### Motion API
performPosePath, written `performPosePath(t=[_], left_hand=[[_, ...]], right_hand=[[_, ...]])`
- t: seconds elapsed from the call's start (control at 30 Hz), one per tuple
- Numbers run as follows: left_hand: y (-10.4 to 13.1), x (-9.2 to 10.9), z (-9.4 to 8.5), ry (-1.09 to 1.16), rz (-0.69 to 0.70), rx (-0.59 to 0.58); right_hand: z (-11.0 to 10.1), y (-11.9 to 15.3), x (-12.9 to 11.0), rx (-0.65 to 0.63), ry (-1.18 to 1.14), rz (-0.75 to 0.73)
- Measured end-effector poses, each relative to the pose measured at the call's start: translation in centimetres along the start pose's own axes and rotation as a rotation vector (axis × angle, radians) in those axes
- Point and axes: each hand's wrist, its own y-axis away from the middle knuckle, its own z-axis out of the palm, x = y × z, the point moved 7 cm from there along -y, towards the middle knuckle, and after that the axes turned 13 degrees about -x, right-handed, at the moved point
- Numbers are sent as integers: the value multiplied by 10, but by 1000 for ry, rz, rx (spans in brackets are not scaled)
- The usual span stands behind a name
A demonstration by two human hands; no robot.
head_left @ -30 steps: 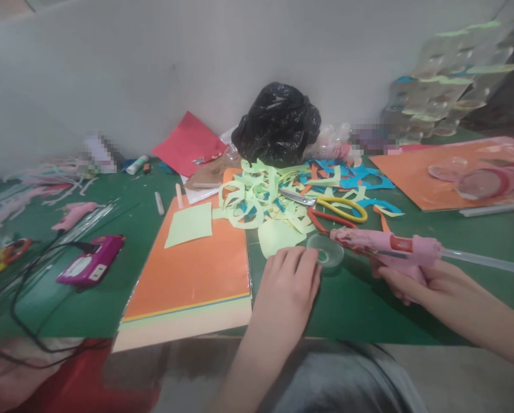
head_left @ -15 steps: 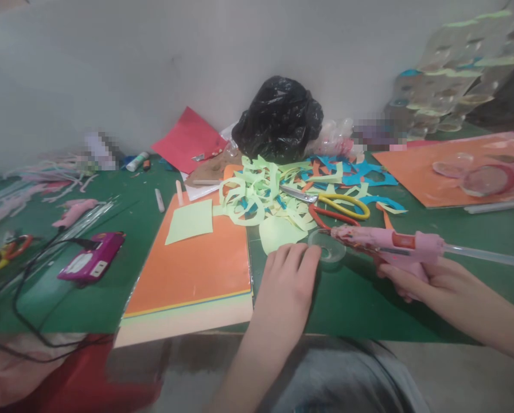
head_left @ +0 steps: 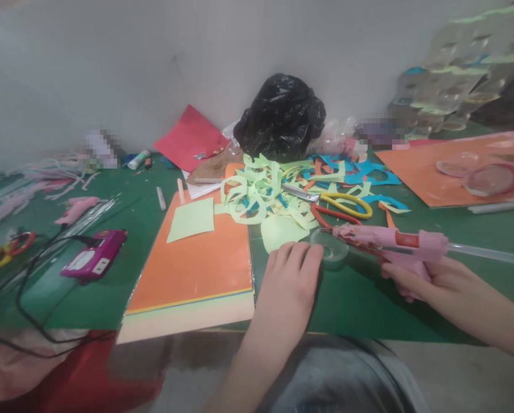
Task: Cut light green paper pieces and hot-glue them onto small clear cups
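My right hand (head_left: pixel 424 281) is closed round the handle of a pink glue gun (head_left: pixel 403 246), with a clear stick out of its back. The gun's nozzle points left, over a clear round plastic piece (head_left: pixel 337 250) on the green table. Beside that piece, my left hand (head_left: pixel 289 281) rests with its fingers close together and bent, the index finger at the piece's left edge; its fingertips are partly hidden. Just beyond lie scissors (head_left: pixel 347 205) with yellow and red handles, and a pale green paper piece (head_left: pixel 283 232).
Orange sheets (head_left: pixel 197 264) under a pale green paper lie left of my left hand. Paper scraps (head_left: pixel 252 195) and a black plastic bag (head_left: pixel 280 117) stand behind. Farther left are a purple box (head_left: pixel 96 255), cords and another glue gun (head_left: pixel 77 210). An orange sheet (head_left: pixel 416 172) lies right.
The view has shifted very slightly. Both hands, the glue gun and the clear piece keep the same places relative to one another.
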Motion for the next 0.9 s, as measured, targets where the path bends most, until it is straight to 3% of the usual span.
performPosePath(t=[0.4,0.9], left_hand=[[-1,2,-3,-26,4,36],[-2,4,-7,-65,4,81]], right_hand=[[-3,3,-3,2,-73,72],[-2,2,0,0,-65,43]])
